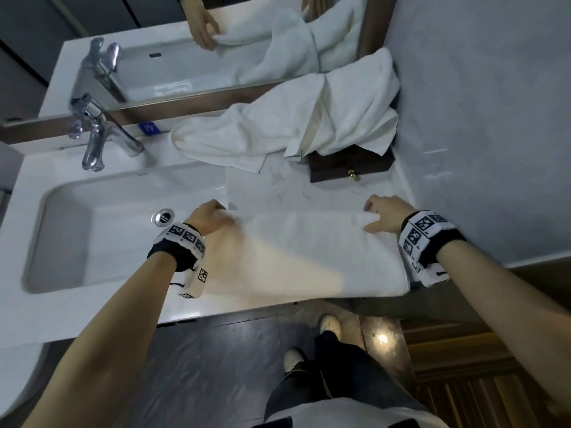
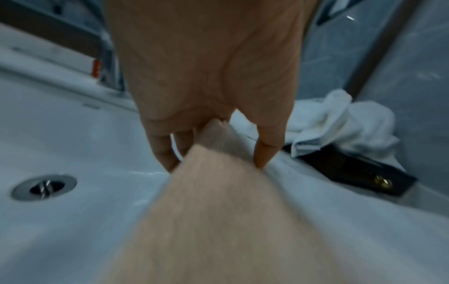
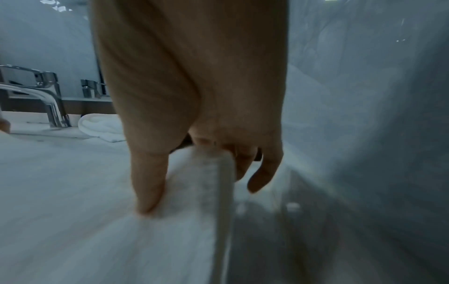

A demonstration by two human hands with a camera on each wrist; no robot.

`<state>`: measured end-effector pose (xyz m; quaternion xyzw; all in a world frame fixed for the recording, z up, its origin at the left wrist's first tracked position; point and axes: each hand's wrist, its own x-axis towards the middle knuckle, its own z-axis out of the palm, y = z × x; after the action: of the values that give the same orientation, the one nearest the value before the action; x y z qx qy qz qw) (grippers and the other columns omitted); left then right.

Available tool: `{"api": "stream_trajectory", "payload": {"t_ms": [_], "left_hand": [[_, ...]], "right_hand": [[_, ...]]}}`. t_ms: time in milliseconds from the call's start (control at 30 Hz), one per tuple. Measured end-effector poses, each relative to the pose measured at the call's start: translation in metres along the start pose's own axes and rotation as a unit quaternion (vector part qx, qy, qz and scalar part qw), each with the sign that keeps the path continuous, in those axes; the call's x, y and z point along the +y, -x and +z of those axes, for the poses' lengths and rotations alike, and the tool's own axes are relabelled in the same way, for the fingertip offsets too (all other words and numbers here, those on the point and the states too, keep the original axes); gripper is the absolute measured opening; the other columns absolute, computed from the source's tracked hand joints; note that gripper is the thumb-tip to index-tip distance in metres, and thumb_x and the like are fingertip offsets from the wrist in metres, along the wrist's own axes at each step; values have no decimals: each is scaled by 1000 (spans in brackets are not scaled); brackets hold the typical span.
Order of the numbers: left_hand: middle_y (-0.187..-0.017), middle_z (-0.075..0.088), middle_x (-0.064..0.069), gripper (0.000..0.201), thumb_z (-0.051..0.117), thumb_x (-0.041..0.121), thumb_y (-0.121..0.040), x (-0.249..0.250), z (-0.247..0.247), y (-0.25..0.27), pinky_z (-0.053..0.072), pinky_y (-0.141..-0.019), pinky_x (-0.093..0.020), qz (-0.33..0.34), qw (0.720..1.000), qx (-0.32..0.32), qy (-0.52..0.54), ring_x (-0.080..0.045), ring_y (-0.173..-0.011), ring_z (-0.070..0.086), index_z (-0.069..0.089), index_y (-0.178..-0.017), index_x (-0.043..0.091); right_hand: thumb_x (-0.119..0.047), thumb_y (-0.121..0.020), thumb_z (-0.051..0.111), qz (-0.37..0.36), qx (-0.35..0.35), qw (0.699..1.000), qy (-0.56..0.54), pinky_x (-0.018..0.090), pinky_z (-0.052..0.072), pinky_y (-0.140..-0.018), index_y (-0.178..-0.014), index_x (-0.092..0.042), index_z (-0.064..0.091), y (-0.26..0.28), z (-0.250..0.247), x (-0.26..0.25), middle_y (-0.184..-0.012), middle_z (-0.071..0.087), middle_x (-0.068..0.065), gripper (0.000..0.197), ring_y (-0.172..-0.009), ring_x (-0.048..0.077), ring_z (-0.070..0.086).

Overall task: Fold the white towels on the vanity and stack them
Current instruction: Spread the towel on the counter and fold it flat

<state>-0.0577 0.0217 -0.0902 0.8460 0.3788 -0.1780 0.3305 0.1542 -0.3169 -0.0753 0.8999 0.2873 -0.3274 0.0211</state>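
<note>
A white towel point(image 1: 309, 254) lies spread flat on the vanity's front edge, folded into a wide band. My left hand point(image 1: 210, 219) pinches its far left corner between thumb and fingers; the left wrist view shows the towel point(image 2: 218, 201) bunched in that left hand point(image 2: 213, 134). My right hand point(image 1: 381, 213) grips the far right corner, with the thumb on top of the towel point(image 3: 189, 221) and the fingers of that right hand point(image 3: 194, 163) curled under its edge. A crumpled heap of white towels point(image 1: 293, 131) sits at the back against the mirror.
A sink basin point(image 1: 102, 230) with a drain point(image 1: 164, 216) lies left of the towel, and a chrome faucet point(image 1: 99, 134) stands behind it. A dark wooden box point(image 1: 349, 166) with a brass knob sits under the heap's right end. A grey wall point(image 1: 494, 134) bounds the right side.
</note>
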Motion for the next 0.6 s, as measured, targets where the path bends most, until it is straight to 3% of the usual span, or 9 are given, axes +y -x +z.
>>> {"api": "stream_trajectory", "payload": {"t_ms": [100, 200, 267, 433, 500, 600], "left_hand": [[-118, 58, -11, 35, 64, 27, -86, 2, -4, 9, 35, -81, -28, 62, 996, -29, -65, -24, -99, 51, 54, -116, 11], [-122, 58, -13, 38, 65, 25, -87, 4, -11, 21, 32, -85, -25, 106, 989, -33, -102, -29, -113, 51, 58, -122, 11], [-119, 57, -12, 38, 66, 25, -86, 7, -20, 29, 32, -84, -25, 118, 987, -6, -111, -28, -114, 51, 59, -120, 9], [-102, 58, -12, 34, 74, 19, -78, 19, -54, 53, 43, -87, -37, 191, 973, 63, -109, -29, -100, 55, 61, -106, 5], [-90, 57, -6, 29, 77, 20, -74, 24, -69, 65, 43, -78, -39, 210, 964, 128, -100, -27, -87, 54, 59, -94, 10], [-75, 51, -3, 23, 76, 12, -71, 29, -78, 80, 38, -65, -36, 263, 927, 242, -117, -25, -75, 48, 56, -83, 11]], "right_hand": [[-37, -85, 65, -11, -59, 998, 14, 37, 43, -98, -125, -6, 52, 1, -2, 1, -128, 56, 14, 52, -116, 30, 53], [-34, -86, 66, -5, -55, 998, -18, 33, 40, -95, -128, -4, 49, 4, -5, 3, -132, 52, 15, 55, -118, 30, 51], [-35, -84, 68, -7, -33, 998, -46, 33, 41, -93, -126, -6, 51, 8, -12, 5, -129, 53, 15, 54, -115, 30, 52], [-32, -79, 73, -49, 92, 991, -81, 36, 45, -82, -113, -9, 57, 29, -49, 0, -113, 59, 14, 44, -102, 31, 57], [-29, -75, 76, -61, 163, 979, -104, 36, 46, -76, -99, -16, 59, 42, -68, -1, -103, 62, 10, 32, -95, 30, 59], [-19, -73, 73, -59, 289, 948, -121, 36, 45, -71, -81, -26, 52, 62, -84, -4, -95, 63, 5, 24, -87, 29, 58]]}}
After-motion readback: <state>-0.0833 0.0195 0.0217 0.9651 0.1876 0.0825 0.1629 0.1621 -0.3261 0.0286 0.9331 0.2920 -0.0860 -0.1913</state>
